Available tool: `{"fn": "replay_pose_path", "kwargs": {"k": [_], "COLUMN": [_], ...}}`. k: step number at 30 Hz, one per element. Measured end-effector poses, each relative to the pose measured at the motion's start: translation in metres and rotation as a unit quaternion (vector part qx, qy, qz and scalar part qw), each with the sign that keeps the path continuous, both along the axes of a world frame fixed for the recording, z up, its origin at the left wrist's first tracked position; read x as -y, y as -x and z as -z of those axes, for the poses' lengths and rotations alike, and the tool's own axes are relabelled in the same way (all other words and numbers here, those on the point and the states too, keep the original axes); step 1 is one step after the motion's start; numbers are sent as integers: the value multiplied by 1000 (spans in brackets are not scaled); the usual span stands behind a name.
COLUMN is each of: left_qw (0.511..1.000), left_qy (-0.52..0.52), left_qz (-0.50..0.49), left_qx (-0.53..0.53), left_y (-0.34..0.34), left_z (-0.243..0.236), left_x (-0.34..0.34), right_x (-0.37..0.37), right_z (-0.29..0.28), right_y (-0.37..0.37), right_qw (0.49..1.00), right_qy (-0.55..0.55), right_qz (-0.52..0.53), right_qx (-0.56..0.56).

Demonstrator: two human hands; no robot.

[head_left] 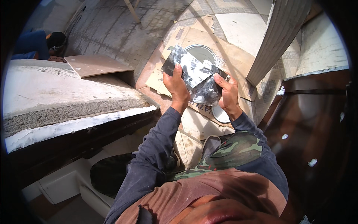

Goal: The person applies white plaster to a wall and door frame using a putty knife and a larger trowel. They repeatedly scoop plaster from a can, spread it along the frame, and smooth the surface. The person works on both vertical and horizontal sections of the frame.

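My left hand (175,85) grips a dark flat square blade (187,64) smeared with white paste, thumb on its face. My right hand (228,90) holds a second dark flat blade (206,92), also streaked with white, overlapped by the first. Just beyond both, and partly hidden by them, an open round container (201,52) of grey-looking material sits on flattened cardboard (235,59). A white round lid (222,115) shows below my right hand.
A rough white-edged ledge (56,93) on the left bears a loose board (97,66). A wooden post (272,41) rises at right, near dark wooden panelling (305,123). Someone's blue-clad leg (30,44) is at upper left.
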State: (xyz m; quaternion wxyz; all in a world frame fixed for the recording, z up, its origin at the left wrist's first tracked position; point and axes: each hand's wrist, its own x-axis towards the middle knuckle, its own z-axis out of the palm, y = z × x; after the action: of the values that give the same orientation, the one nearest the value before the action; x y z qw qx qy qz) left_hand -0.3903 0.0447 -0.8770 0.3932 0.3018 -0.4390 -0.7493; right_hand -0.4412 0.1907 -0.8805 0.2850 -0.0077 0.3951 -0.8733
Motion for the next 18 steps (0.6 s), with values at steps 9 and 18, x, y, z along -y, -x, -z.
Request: {"fn": "replay_pose_path", "kwargs": {"k": [9,18], "left_qw": [989,980], "left_qy": [79,174], "left_qz": [-102,-38], "left_qx": [69,86], "left_y": [23,10], "left_z": [-8,-19], "left_x": [30,15], "right_x": [4,33], "right_z": [-23,-28], "right_y": [11,14], "right_qw": [779,627], "right_qy": [-377,-401], "right_qz": [46,42], "right_qx": [-498,-667]}}
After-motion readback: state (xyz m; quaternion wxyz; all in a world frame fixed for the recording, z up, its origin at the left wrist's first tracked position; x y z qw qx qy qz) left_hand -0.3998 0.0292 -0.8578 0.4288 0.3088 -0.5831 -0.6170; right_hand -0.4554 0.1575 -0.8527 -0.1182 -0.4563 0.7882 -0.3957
